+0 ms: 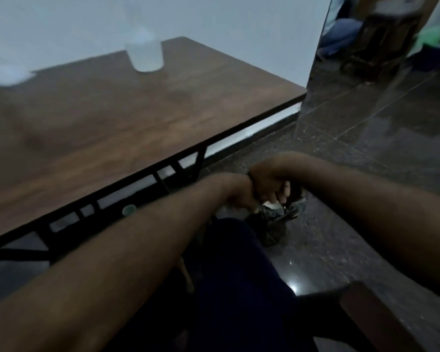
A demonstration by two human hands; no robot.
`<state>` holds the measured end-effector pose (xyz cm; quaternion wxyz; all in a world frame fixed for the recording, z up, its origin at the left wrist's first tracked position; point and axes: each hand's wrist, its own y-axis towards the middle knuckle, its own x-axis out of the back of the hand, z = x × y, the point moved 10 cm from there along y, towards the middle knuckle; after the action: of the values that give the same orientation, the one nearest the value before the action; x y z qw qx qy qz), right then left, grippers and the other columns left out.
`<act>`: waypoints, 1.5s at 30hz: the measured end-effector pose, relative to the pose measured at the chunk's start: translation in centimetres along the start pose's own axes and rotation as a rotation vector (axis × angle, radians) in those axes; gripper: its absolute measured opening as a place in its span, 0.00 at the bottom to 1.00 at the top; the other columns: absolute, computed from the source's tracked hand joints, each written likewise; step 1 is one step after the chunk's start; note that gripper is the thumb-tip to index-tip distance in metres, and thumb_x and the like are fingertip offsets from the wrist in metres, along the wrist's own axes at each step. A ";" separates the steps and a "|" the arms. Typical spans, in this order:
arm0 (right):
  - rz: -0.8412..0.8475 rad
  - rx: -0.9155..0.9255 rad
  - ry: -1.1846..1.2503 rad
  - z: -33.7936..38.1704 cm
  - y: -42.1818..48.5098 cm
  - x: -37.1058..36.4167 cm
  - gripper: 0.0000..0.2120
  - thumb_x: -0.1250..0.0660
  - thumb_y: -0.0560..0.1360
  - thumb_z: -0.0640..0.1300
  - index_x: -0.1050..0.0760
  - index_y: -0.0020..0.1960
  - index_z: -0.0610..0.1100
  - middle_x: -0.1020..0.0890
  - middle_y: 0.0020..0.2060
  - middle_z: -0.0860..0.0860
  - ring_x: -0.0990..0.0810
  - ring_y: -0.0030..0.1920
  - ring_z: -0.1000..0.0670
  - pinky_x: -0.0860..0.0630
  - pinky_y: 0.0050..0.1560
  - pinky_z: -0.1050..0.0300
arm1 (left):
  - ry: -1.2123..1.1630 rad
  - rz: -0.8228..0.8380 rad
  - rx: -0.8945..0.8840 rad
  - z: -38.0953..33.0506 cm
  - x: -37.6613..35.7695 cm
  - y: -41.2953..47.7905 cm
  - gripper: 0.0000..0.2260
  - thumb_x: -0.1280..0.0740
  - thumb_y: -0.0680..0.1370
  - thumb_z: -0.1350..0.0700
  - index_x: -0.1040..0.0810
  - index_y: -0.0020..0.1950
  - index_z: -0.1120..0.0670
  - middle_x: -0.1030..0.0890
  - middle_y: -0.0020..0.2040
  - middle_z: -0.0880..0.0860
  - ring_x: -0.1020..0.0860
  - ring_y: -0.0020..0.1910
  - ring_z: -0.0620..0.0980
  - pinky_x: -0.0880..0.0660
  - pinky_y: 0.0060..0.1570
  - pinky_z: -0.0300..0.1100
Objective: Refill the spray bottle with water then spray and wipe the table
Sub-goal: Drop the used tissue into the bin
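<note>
Down below the near edge of the counter (137, 123), over the dark polished floor (366, 174), the seated person's two hands come together at arm's length. The right hand (268, 185) lies on top with its fingers (286, 190) curled downward. The left hand (239, 196) is tucked against it from underneath, knuckles bunched. Something dark and something pale show just past the fingers, but the picture is smeared. I cannot tell whether either hand is grasping a thing or only clenched against the other. Directly beneath the fingers sits a shoe (280, 214).

The task's thing is nowhere near them. Up and far to the left of the fingers, well apart, a pale translucent container (145, 57) stands upright on the counter by the wall. I take it for the spray bottle, though its top fades into the white behind it. Further left of the fingers a white heap (5, 74), perhaps the wiping cloth, lies at the counter's far side.

To my eye the bottle was parked upright at the back so it cannot tip while both hands are busy low down. Refilling, spraying and wiping all look undone.
</note>
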<state>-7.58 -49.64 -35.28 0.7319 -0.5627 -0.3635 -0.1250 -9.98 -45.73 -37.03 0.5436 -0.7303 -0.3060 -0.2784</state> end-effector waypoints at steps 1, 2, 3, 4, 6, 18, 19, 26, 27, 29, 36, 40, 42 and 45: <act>0.044 0.012 -0.112 1.8 -1.5 0.7 0.08 0.42 0.83 0.43 0.26 0.52 0.40 0.20 0.38 0.47 0.23 0.30 0.51 0.27 0.30 0.59 | -0.034 0.032 0.038 0.7 0.5 -1.7 0.07 0.36 0.80 0.54 0.25 0.48 0.57 0.21 0.45 0.58 0.23 0.44 0.54 0.23 0.51 0.49; 0.056 0.031 -0.217 3.9 -3.3 1.6 0.10 0.44 0.83 0.44 0.27 0.54 0.39 0.20 0.37 0.47 0.23 0.29 0.52 0.27 0.28 0.61 | -0.034 0.047 0.081 1.3 1.1 -4.1 0.08 0.38 0.81 0.53 0.26 0.49 0.58 0.21 0.42 0.56 0.22 0.42 0.53 0.23 0.47 0.47; 0.043 0.067 -0.312 6.3 -5.1 2.7 0.11 0.44 0.84 0.46 0.26 0.55 0.39 0.20 0.37 0.47 0.23 0.27 0.53 0.28 0.25 0.64 | -0.050 0.043 0.116 2.1 2.1 -6.4 0.10 0.39 0.82 0.52 0.26 0.49 0.59 0.22 0.40 0.54 0.22 0.38 0.51 0.23 0.43 0.45; 0.009 0.101 -0.360 8.4 -6.6 4.0 0.12 0.44 0.83 0.47 0.26 0.54 0.39 0.20 0.36 0.47 0.23 0.23 0.55 0.29 0.22 0.67 | -0.049 0.001 0.146 3.0 3.4 -9.0 0.12 0.39 0.82 0.51 0.26 0.45 0.59 0.22 0.39 0.53 0.23 0.35 0.49 0.24 0.38 0.42; -0.062 0.157 -0.426 12.4 -9.5 6.4 0.13 0.43 0.83 0.47 0.25 0.50 0.40 0.21 0.34 0.47 0.25 0.19 0.56 0.31 0.20 0.69 | -0.080 -0.082 0.175 5.0 6.2 -13.4 0.14 0.38 0.82 0.52 0.28 0.38 0.58 0.24 0.35 0.52 0.25 0.30 0.46 0.25 0.34 0.39; -0.961 0.536 -0.196 30.1 -13.4 21.5 0.07 0.40 0.79 0.45 0.27 0.45 0.43 0.23 0.41 0.44 0.21 0.43 0.42 0.27 0.44 0.54 | -0.070 -1.032 0.380 20.7 20.3 -28.3 0.09 0.38 0.78 0.59 0.23 0.56 0.58 0.20 0.53 0.59 0.22 0.53 0.58 0.29 0.48 0.44; -0.986 0.556 -0.175 30.6 -12.2 21.8 0.07 0.41 0.80 0.45 0.27 0.48 0.44 0.22 0.44 0.44 0.21 0.48 0.41 0.27 0.45 0.53 | -0.094 -1.072 0.382 21.9 20.7 -27.9 0.09 0.38 0.78 0.59 0.24 0.56 0.58 0.20 0.52 0.58 0.22 0.52 0.58 0.29 0.46 0.44; -1.182 0.512 0.310 26.2 -2.3 28.8 0.11 0.36 0.76 0.55 0.28 0.45 0.47 0.20 0.44 0.48 0.20 0.47 0.44 0.26 0.44 0.52 | -0.422 -1.116 0.263 29.5 24.6 -17.8 0.12 0.35 0.78 0.51 0.27 0.57 0.57 0.23 0.60 0.59 0.25 0.55 0.54 0.30 0.49 0.43; -1.224 0.469 0.430 24.6 -1.1 30.1 0.12 0.34 0.75 0.55 0.27 0.49 0.47 0.20 0.48 0.47 0.21 0.49 0.44 0.27 0.46 0.53 | -0.475 -1.103 0.257 30.6 25.4 -16.1 0.18 0.33 0.77 0.48 0.28 0.62 0.58 0.24 0.63 0.58 0.25 0.59 0.54 0.30 0.53 0.42; -1.276 0.387 0.606 21.8 1.2 32.2 0.21 0.31 0.74 0.57 0.29 0.60 0.45 0.23 0.54 0.49 0.22 0.56 0.45 0.27 0.52 0.52 | -0.567 -1.088 0.198 32.1 27.1 -12.9 0.27 0.31 0.76 0.47 0.33 0.71 0.58 0.28 0.69 0.55 0.29 0.66 0.52 0.34 0.55 0.34; -1.108 0.380 0.736 21.9 8.0 36.2 0.35 0.28 0.66 0.65 0.30 0.66 0.47 0.23 0.58 0.52 0.23 0.58 0.51 0.24 0.60 0.50 | -0.691 -1.035 0.112 34.0 31.6 -7.9 0.44 0.30 0.70 0.40 0.46 0.79 0.56 0.40 0.77 0.56 0.40 0.75 0.53 0.41 0.73 0.46; -0.963 0.315 0.686 23.3 8.0 37.3 0.35 0.26 0.69 0.58 0.33 0.68 0.41 0.26 0.63 0.42 0.26 0.63 0.42 0.28 0.64 0.45 | -0.722 -1.017 0.087 34.0 33.3 -8.1 0.40 0.28 0.73 0.51 0.46 0.79 0.55 0.39 0.77 0.56 0.39 0.75 0.53 0.41 0.73 0.48; -0.876 0.279 0.671 23.8 7.9 37.9 0.38 0.25 0.69 0.55 0.36 0.71 0.39 0.30 0.66 0.39 0.29 0.66 0.39 0.30 0.66 0.44 | -0.687 -0.985 0.103 33.8 34.4 -8.2 0.37 0.28 0.74 0.52 0.43 0.78 0.54 0.37 0.76 0.55 0.37 0.74 0.53 0.40 0.73 0.48; -0.860 0.283 0.699 24.1 7.7 38.2 0.36 0.22 0.66 0.54 0.31 0.67 0.41 0.24 0.61 0.43 0.24 0.62 0.44 0.25 0.64 0.44 | -0.666 -0.919 0.159 33.9 35.0 -8.0 0.34 0.30 0.76 0.53 0.43 0.78 0.54 0.36 0.76 0.56 0.36 0.74 0.54 0.40 0.72 0.47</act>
<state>14.47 -16.39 -12.78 0.7603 -0.1858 -0.3091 -0.5402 9.56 -6.21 -14.76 0.2943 -0.5274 -0.7668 -0.2173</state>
